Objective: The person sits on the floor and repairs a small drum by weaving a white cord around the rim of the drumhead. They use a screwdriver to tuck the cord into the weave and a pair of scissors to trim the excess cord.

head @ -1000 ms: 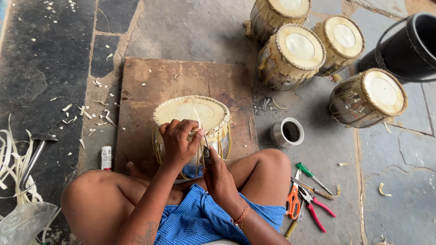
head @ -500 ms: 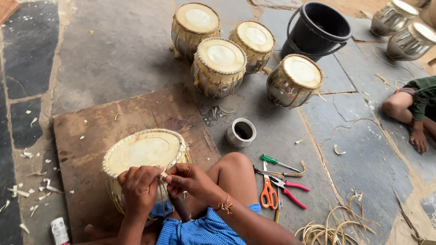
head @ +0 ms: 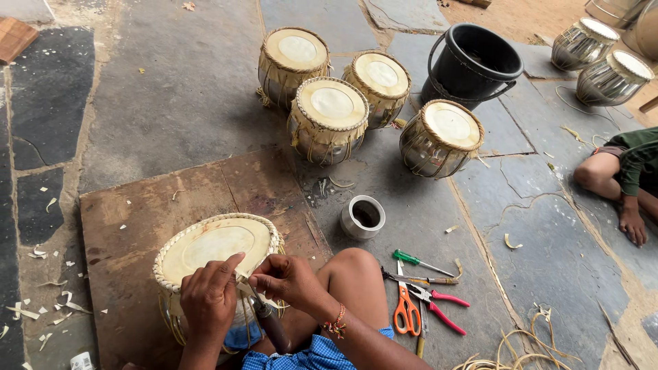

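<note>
- Drum (head: 218, 248) with a pale skin head sits on a wooden board (head: 130, 226) on the stone floor, between the seated person's knees.
- Left hand (head: 209, 298) rests curled over the near rim, index finger stretched onto the skin, gripping nothing that shows.
- Right hand (head: 286, 279) is closed around a dark-handled tool (head: 271, 325), tip at the woven rim.
- Risk: a slip of the tool could nick the left finger beside it, or score the skin.
- Risk: hard pressure at the rim could tip the drum on the board.
- Scissors (head: 406, 312), pliers (head: 439, 307) and a green screwdriver (head: 419, 261) lie just beside the right knee, which could knock them.
</note>
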